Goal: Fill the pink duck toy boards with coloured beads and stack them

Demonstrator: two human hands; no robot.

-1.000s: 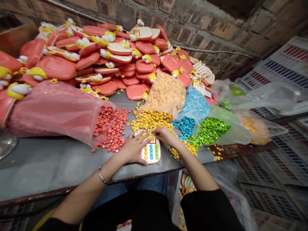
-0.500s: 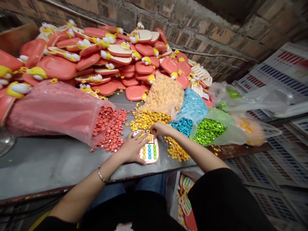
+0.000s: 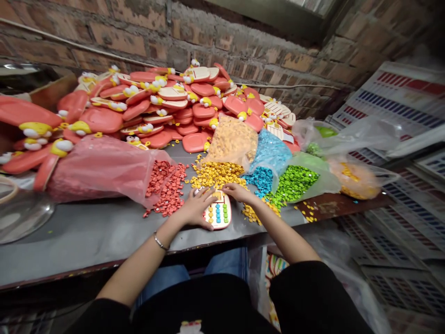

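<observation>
A cream toy panel point(image 3: 220, 221) with a red rim and a duck-like head lies flat at the table's front edge. Columns of yellow, blue and green buttons fill its lower part; my left hand covers much of its left side. With fingers spread over the upper part and the thumb at the lower left edge, my left hand point(image 3: 197, 208) holds the panel. At the panel's upper right, beside the yellow pieces point(image 3: 219, 174), my right hand point(image 3: 238, 191) has its fingers bent together. Whatever may lie between those fingertips is hidden.
Red pieces point(image 3: 168, 190) spill from a pink bag point(image 3: 104, 169) at left. Blue pieces point(image 3: 259, 180) and green pieces point(image 3: 295, 183) lie to the right by their bags. Behind rises a pile of red-backed toy panels point(image 3: 201, 111) against a brick wall point(image 3: 222, 37).
The camera view has tilted up and shifted. My right hand has gone from a tight pinch at the panel's top to less curled fingers at its upper right. My left hand stays on the panel.
</observation>
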